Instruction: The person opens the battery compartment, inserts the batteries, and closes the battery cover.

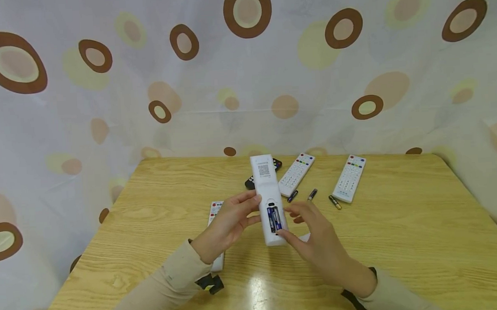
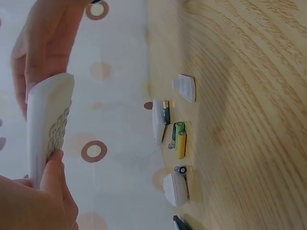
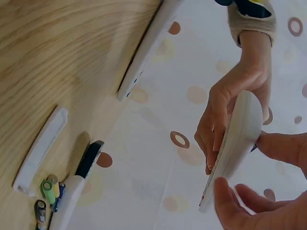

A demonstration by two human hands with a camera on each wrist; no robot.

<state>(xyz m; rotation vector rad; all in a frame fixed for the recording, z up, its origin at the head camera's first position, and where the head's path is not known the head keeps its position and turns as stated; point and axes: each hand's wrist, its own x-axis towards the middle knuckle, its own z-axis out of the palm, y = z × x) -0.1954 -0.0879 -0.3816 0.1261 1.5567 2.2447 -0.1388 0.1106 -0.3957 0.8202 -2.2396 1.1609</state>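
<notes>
Head view: got the open white remote (image 1: 268, 190) up over the table (image 1: 405, 240), back turned to the wearer, likely to keep the batteries (image 1: 274, 219) in its bay visible. Pinched at left edge by left grip (image 1: 231, 221), at right edge by right grip (image 1: 322, 237), thumb beside the bay, probably for steadying. Around, left to right: spare remote (image 1: 217, 264), partly blocked by left wrist; black remote (image 1: 250, 183), half hidden behind; small white piece (image 2: 188, 88), mostly blocked by right grip; loose batteries (image 1: 312, 194); rightmost remote (image 1: 349, 178).
</notes>
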